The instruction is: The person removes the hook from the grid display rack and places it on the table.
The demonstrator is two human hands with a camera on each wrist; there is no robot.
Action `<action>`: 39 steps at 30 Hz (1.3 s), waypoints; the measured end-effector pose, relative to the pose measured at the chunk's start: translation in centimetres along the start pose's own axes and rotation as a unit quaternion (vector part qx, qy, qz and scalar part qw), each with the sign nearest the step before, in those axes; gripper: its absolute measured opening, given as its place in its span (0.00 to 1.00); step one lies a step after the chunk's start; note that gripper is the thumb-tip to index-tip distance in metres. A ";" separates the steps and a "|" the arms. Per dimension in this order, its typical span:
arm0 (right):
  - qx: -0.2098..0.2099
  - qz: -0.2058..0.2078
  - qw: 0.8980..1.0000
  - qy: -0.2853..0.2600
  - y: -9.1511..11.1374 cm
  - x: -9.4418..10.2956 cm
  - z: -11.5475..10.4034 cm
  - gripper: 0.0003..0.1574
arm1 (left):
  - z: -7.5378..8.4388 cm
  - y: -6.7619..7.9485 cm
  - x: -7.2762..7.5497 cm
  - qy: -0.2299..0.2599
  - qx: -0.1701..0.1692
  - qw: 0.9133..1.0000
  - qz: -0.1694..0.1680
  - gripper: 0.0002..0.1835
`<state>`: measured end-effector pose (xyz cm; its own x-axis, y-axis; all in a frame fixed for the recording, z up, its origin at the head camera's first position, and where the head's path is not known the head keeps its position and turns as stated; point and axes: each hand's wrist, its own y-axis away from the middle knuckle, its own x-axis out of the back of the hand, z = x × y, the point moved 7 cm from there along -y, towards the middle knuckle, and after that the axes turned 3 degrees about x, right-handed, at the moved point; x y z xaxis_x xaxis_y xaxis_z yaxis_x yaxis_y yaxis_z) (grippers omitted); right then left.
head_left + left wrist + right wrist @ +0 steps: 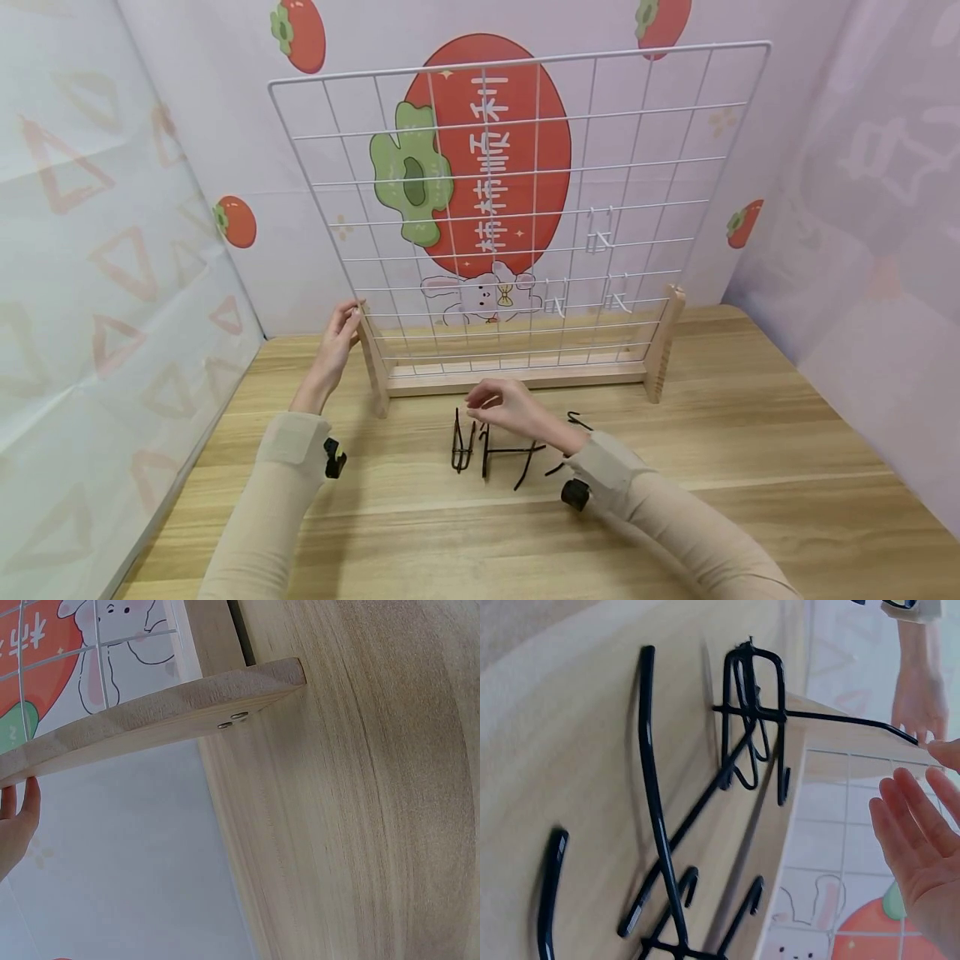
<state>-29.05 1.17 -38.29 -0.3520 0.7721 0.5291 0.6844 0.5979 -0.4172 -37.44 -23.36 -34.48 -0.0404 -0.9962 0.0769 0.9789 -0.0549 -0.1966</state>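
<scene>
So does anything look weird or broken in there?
I can't see anything broken or spilled. One odd thing: the writing on the big red fruit picture behind the wire grid is turned sideways. The black hooks also look a bit messy, loose on the tabletop and pointing different ways.

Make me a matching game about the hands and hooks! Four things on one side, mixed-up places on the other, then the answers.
1. Left hand
2. White hooks
3. Black hooks
4. Right hand

A. Lying on the table
B. Just by the black hooks
C. Touching a wooden post
D. Hanging on the grid

Pairs: 1-C, 2-D, 3-A, 4-B
</scene>
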 end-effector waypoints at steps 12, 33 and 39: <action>0.059 0.018 0.997 0.057 0.6 2.6 -2.1 0.07 | -0.2 0.0 0.1 0.007 -0.005 1.000 0.001 0.11; 0.171 0.097 0.967 0.164 1.8 10.3 -5.9 0.12 | -0.1 0.1 -0.1 0.005 0.002 1.000 0.001 0.13; 0.198 0.128 0.950 0.205 2.5 12.8 -7.2 0.15 | 0.0 0.2 -0.1 0.007 -0.001 1.000 0.004 0.10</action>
<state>-27.23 10.97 -27.20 0.1276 0.8027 0.5826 0.3912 0.4991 -0.7732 -37.27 -23.28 -34.55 -0.0357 -0.9974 0.0624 0.9789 -0.0475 -0.1988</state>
